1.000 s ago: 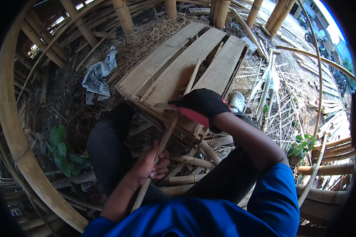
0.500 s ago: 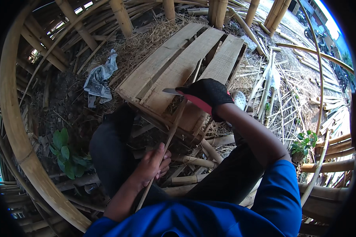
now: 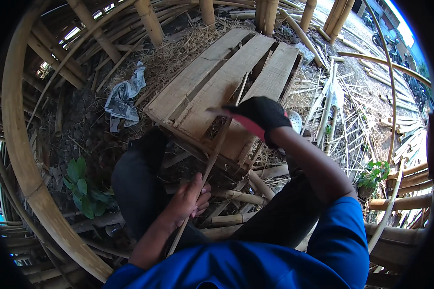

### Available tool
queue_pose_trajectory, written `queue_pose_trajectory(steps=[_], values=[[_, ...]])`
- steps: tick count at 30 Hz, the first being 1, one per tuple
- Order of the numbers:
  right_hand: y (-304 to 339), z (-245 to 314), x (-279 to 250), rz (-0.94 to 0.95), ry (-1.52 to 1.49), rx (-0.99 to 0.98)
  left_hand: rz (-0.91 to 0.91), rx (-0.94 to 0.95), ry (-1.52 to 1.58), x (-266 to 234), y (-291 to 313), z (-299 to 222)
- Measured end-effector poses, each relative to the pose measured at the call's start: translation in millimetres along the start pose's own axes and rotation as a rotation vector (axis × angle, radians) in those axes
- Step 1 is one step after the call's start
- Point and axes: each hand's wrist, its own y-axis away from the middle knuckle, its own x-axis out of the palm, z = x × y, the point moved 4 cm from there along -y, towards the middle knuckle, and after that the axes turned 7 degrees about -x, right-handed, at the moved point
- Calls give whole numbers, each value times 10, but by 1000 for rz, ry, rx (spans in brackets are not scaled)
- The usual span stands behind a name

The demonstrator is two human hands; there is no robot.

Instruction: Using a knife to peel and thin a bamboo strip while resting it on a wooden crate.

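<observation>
My left hand (image 3: 192,196), bare, is closed around a long thin bamboo strip (image 3: 212,161). The strip slants from near my lap up over the front edge of a slatted wooden crate (image 3: 217,89), with its far end above the slats. My right hand (image 3: 261,114), in a black glove with a red palm, is closed on a knife (image 3: 217,111). Only the blade shows, blurred and pointing left, and the glove hides the handle. The blade is at the strip, above the crate's near side; whether they touch I cannot tell.
Crumpled newspaper (image 3: 125,98) lies left of the crate. Leafy plants (image 3: 81,188) grow at the left, with another plant (image 3: 373,172) at the right. A curved bamboo pole (image 3: 21,168) arches along the left side. Bamboo offcuts (image 3: 325,103) and straw litter the ground.
My right hand has moved slightly, and the blade is now blurred and tilted a little differently. My left hand keeps its grip on the bamboo strip. The whole view has shifted slightly.
</observation>
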Motion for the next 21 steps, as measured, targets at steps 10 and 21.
queue_pose_trajectory(steps=[10,21], values=[[162,126,116,121,-53,-100,-14,-15,9,25,-3,21],[-32,-72,-36,24,-18,-49,9,-42,58,10,31,27]])
